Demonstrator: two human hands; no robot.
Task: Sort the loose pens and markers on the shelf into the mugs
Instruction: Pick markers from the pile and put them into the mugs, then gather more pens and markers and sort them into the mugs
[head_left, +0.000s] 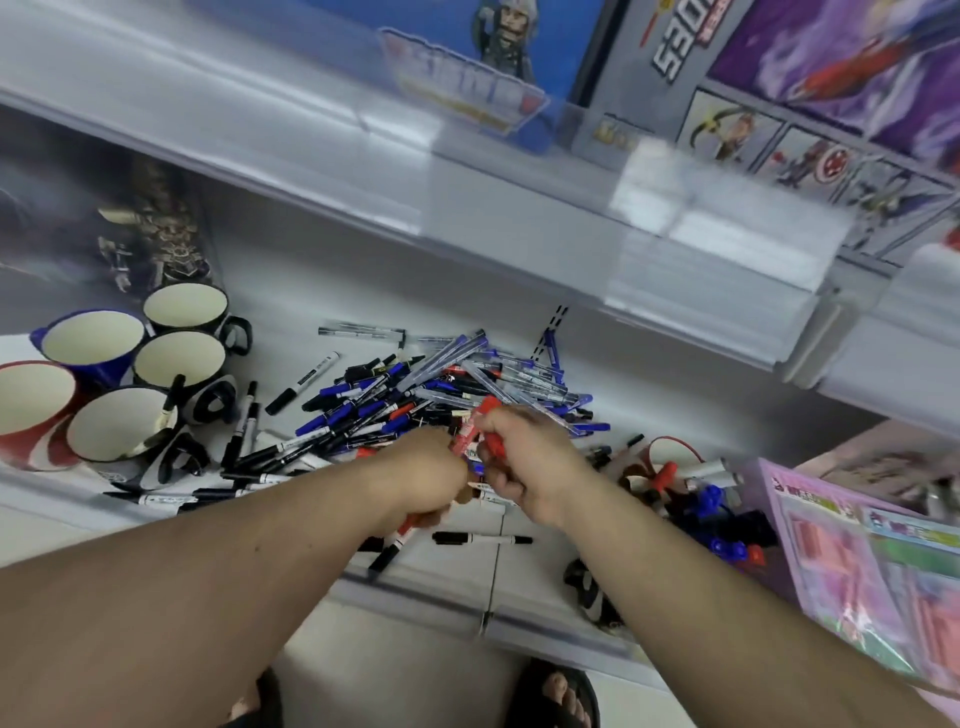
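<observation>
Sitting mid-shelf (291, 280): big loose pile of pens and markers (441, 400), blue, black and red mixed, clear-barrelled pens crossing on top.

Hovering at near edge of pile: both hands, almost touching each other.
- Right hand (524, 467): grip curling round a few red markers (480, 434), caps poking up toward pile.
- Left hand (423, 483): grip closing on a small bundle of markers (397, 538); red and black ends sticking out below fist toward shelf front.

Standing left of pile: cluster of mugs.
- Black mug (184, 306) farthest back, second black-handled mug (179, 358) just in front of it.
- Blue mug (91, 343) left of those.
- Red mug (31, 410) at far left edge.
- Nearest mug (122, 423) holding a couple of black markers leaning on its rim.

Lying between mugs and pile: loose black markers (244, 431), fanning out toward shelf front.

Standing right of pile, partly hiding behind right forearm: another red mug (670, 454) packed with markers. Blue and red items beside it too blurry for ID.

Crowding far right of pile: pink boxed toy set (857, 545).

Overhanging pile from above: upper shelf (519, 218) with clear price rail, toy boxes (675, 62) on it.

Showing below shelf front: sandalled feet (553, 696) on floor.
</observation>
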